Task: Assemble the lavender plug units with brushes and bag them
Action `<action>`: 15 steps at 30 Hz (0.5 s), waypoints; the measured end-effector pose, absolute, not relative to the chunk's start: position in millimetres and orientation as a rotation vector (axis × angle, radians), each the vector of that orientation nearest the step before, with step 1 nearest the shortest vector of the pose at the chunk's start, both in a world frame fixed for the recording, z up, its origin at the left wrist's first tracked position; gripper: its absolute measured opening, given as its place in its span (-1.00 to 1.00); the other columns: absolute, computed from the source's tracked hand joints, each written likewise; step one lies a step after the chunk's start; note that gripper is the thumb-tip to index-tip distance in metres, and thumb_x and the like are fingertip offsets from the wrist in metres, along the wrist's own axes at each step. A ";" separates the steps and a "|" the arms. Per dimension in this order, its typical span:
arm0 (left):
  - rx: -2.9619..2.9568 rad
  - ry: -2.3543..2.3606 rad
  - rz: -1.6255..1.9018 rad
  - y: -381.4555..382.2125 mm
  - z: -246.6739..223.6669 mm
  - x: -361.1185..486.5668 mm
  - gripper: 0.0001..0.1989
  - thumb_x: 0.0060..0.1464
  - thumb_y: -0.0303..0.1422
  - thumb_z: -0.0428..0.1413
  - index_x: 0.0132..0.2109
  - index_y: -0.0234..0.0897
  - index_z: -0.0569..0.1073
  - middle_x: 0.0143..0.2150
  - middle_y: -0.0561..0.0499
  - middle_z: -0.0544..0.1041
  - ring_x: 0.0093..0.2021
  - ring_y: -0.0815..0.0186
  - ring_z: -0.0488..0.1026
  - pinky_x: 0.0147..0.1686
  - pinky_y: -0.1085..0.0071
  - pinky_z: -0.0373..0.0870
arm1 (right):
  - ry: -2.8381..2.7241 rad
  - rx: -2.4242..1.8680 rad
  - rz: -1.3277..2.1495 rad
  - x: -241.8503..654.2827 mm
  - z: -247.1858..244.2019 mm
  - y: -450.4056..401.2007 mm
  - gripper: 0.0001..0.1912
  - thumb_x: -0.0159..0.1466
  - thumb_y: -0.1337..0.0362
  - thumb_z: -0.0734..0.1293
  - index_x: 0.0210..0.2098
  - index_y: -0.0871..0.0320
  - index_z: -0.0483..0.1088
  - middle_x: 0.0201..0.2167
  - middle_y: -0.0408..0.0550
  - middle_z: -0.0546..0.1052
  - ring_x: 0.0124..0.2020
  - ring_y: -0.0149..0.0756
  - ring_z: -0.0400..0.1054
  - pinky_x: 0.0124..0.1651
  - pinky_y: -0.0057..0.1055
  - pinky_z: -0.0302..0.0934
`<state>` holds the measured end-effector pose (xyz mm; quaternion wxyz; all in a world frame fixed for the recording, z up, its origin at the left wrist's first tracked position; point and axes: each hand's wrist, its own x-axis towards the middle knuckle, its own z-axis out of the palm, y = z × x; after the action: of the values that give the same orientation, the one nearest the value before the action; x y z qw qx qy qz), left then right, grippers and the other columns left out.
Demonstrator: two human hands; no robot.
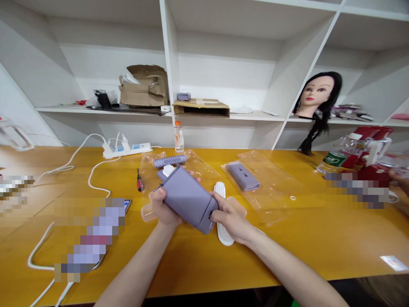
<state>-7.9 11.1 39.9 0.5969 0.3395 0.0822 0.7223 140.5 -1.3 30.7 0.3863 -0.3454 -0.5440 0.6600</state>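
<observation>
A purple box-shaped case [188, 196] is held tilted above the table between both hands. My left hand [166, 209] wraps round its left end, and my right hand [228, 217] grips its lower right end. Beneath my right hand lies a long white ribbed piece [225, 236]. Behind the case, a purple perforated piece [170, 160] rests on clear plastic, close to a small red and black tool [139, 181]. Further right, a flat purple part [243, 176] with dark cutouts sits on a clear plastic bag [271, 192].
A pixelated phone-like device [96, 238] with white cables lies left, below a power strip [134, 149]. Bottles [179, 138] [338, 155] stand at the back and right. Shelves behind hold cardboard boxes [201, 106] and a mannequin head [316, 96]. Another person's hand [401, 181] shows at the right edge.
</observation>
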 end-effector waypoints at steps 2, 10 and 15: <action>0.755 0.206 1.711 13.3 40.1 -9.6 -0.49 -0.22 -0.04 0.00 -0.15 -0.26 0.41 -0.26 -0.11 0.49 -0.24 0.04 0.45 -0.30 0.15 0.41 | -1.384 -0.856 1.691 142.9 31.9 -0.8 -0.50 -0.09 0.46 0.21 -0.12 0.11 0.24 -0.45 -0.25 0.32 -0.49 -0.47 0.18 -0.43 -0.51 0.10; 0.598 0.228 1.818 22.1 40.0 -14.2 -0.47 -0.13 0.01 -0.08 -0.19 -0.33 0.43 -0.30 -0.14 0.51 -0.29 0.07 0.49 -0.29 0.16 0.41 | -1.619 -0.889 1.526 142.8 31.8 -10.3 0.03 -0.13 0.30 0.48 0.19 -0.07 -0.15 -0.01 -0.02 0.24 -0.29 -0.35 0.28 -0.29 -0.37 0.20; 0.570 0.202 1.799 19.6 38.8 -10.9 -0.46 -0.13 0.03 -0.09 -0.21 -0.32 0.44 -0.31 -0.14 0.51 -0.30 0.09 0.48 -0.33 0.19 0.41 | -1.876 -1.112 1.031 137.1 35.4 -19.6 0.05 -0.17 0.22 0.51 0.17 0.01 -0.14 -0.01 0.00 0.24 -0.09 -0.17 0.21 -0.07 -0.22 0.14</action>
<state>-10.9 19.6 38.8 0.5826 0.2442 0.0866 0.7704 137.1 -19.6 35.4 0.3566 -0.4306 -0.7266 0.3994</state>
